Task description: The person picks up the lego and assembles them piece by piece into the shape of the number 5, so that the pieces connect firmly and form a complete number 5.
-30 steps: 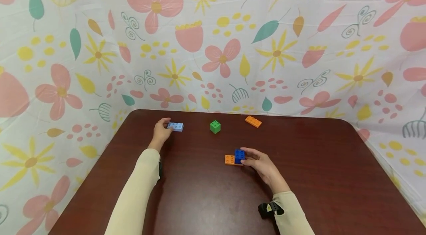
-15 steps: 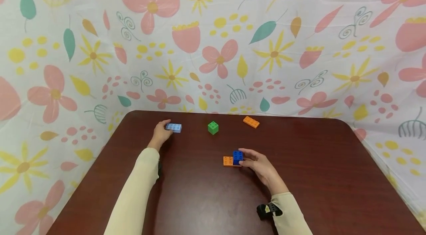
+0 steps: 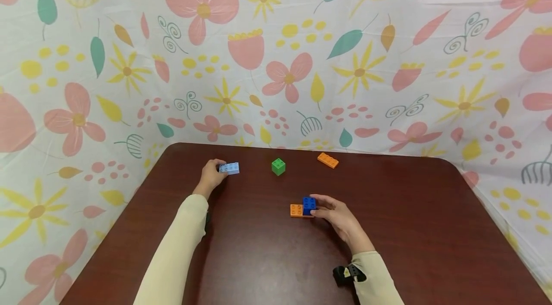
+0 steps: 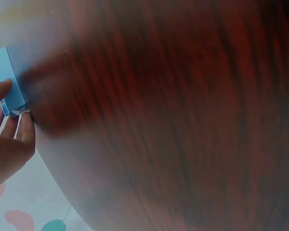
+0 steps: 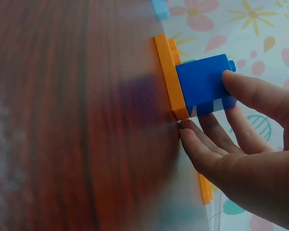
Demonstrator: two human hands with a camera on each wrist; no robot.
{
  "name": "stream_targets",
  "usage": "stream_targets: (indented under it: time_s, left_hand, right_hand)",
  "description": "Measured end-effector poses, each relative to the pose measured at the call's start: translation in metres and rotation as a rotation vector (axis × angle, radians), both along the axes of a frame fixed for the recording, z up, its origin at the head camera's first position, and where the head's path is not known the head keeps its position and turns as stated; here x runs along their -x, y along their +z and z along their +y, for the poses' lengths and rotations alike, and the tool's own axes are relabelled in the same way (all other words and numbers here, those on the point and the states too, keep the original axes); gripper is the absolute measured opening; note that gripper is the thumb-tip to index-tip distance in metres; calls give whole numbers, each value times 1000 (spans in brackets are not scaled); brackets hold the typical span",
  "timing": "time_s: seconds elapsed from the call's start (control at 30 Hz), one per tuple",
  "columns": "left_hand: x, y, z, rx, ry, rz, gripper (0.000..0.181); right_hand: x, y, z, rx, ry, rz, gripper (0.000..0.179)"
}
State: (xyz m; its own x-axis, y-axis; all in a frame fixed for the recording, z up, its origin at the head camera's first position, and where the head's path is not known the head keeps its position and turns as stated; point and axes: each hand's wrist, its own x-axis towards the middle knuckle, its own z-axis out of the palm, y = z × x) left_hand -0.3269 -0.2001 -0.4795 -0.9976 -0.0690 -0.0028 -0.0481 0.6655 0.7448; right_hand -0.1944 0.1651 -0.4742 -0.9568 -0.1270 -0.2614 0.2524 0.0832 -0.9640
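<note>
At the table's far left, my left hand [image 3: 211, 174] grips a light blue toy building brick [image 3: 232, 168] by its left end. In the left wrist view the thumb [image 4: 1, 90] lies against one side of that brick [image 4: 10, 79], with fingers at its end. A dark blue square brick [image 3: 308, 205] sits on the right half of an orange flat brick [image 3: 295, 210], nearer the middle. My right hand [image 3: 340, 221] pinches the blue brick; the right wrist view shows the thumb on one side of the blue brick [image 5: 202, 84] and fingers beneath its opposite side.
A green square brick [image 3: 278, 166] stands at the back middle of the brown table [image 3: 258, 257]. Farther right lies a second orange flat brick [image 3: 328, 160]. A flower-printed cloth [image 3: 276, 118] hangs behind the table's back edge.
The left hand and the light blue brick have shifted slightly to the right and nearer. The right hand stays on the blue brick, and the head view has swayed a little.
</note>
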Motion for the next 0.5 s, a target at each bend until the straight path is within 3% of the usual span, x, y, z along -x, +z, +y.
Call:
stream_targets:
  time_s: [0.5]
  left_hand:
    - [-6, 1, 1, -16, -23, 21, 35]
  right_hand:
    - [2, -2, 2, -10, 6, 0, 49]
